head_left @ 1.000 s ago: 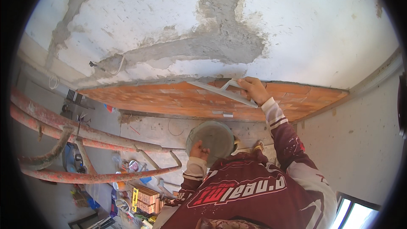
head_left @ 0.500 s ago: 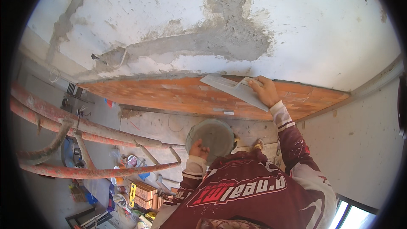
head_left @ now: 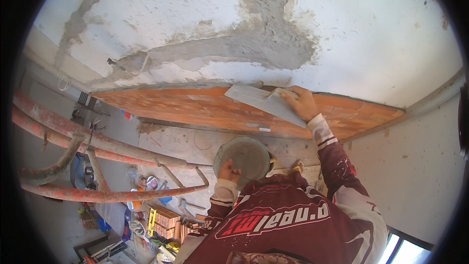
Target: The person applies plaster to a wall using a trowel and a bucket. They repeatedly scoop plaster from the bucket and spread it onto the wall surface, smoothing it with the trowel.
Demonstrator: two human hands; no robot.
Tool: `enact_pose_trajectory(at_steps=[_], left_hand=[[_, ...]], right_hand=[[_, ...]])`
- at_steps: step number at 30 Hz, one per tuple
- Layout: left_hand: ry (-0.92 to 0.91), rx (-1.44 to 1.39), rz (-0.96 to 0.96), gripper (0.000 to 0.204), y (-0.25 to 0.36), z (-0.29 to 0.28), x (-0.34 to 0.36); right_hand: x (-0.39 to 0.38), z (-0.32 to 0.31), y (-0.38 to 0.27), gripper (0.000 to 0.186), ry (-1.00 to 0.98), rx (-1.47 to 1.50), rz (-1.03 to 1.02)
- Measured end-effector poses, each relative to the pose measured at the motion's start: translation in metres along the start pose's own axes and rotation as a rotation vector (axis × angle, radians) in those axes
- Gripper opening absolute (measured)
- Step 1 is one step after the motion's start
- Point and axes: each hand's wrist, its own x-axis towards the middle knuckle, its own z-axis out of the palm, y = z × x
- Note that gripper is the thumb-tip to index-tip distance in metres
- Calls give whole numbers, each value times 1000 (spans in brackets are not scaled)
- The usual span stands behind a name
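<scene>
The right hand (head_left: pixel 304 105) is grasping 1 trowel (head_left: pixel 260 102) by its handle, probably keeping the blade free, at the far orange brickwork (head_left: pixel 185 105); the left hand (head_left: pixel 229 172) is showing half-curled fingers near the bucket's (head_left: pixel 222 150) left side, grip impossible to tell

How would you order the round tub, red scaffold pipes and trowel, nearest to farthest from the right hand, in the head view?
From the right hand:
1. Trowel, held in it.
2. Round tub, below and to its left.
3. Red scaffold pipes, farthest left.
</scene>
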Motion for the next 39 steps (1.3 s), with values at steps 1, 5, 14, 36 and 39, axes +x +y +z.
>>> enact_pose_trajectory(at_steps=[1, 5, 14, 36, 39], left_hand=[[-1, 0, 1, 20, 0, -2, 1], [17, -11, 18, 20, 2, 6, -11], [17, -50, 32, 18, 4, -3, -6], [-20, -30, 79, 15, 7, -12, -2], [-23, -45, 64, 14, 7, -14, -4]], right_hand=[[5, 6, -1, 41, -17, 3, -12], [22, 26, -4, 43, -68, 19, 34], [31, 28, -10, 46, -115, 131, 228], [9, 160, -35, 40, 71, 172, 13], [17, 175, -39, 40, 68, 193, 32]])
